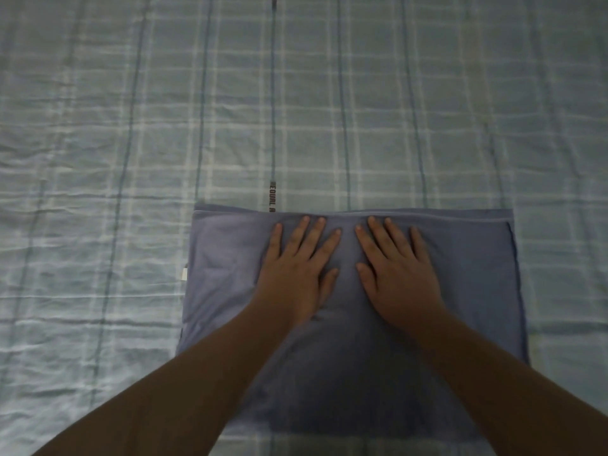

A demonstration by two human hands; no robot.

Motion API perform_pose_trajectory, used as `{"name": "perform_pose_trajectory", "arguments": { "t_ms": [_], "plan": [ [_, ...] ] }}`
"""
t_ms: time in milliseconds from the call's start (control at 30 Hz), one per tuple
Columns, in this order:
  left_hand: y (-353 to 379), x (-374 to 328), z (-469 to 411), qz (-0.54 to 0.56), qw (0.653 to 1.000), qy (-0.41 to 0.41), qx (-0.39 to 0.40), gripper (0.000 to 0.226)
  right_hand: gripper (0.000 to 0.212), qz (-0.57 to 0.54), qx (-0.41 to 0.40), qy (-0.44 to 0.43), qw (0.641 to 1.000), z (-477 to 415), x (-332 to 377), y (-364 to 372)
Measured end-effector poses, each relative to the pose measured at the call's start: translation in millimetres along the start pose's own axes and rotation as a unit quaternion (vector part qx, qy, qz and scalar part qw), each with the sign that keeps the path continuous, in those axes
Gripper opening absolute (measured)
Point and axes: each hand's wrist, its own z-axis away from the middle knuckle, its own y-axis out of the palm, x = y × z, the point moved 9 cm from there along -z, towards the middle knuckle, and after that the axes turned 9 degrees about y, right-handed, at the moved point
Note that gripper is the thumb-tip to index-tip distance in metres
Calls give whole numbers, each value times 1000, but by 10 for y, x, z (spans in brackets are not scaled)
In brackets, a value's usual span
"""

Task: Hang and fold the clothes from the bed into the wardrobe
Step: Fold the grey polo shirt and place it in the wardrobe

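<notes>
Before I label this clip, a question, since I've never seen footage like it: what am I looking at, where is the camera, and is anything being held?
There is no machine here: a person wears one camera on the head, looking forward and down. The single picture shows both bare forearms reaching out. The left hand and right hand lie flat, fingers straight, pressing a folded blue cloth. It rests on a checked sheet on the bed. Nothing is gripped; the hands only press the cloth.
</notes>
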Motion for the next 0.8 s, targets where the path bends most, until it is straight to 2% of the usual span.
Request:
{"name": "perform_pose_trajectory", "arguments": {
  "t_ms": [167, 300, 367, 500, 600, 800],
  "plan": [
    [-19, -5, -24, 6, 1000, 4, -16, 61, 63, -10, 0, -7, 1000, -30, 7, 29],
    [-227, 88, 62, 65, 996, 16, -58, 56, 55, -122, -32, 16, 992, -7, -193, -188],
    [-347, 328, 220, 66, 994, -17, -80, 55, 52, -154, -61, 57, 985, 72, -468, -313],
    [-296, 1047, 672, 42, 986, -152, -55, 61, 58, -91, -40, 162, 982, 255, -1110, -254],
    [-86, 1202, 766, 26, 987, -156, -8, 64, 62, -54, 3, 197, 979, 294, -1377, -59],
    [-80, 1166, 742, 11, 985, -169, -11, 64, 61, -63, 2, 198, 978, 288, -1446, 30]
  ]
}}
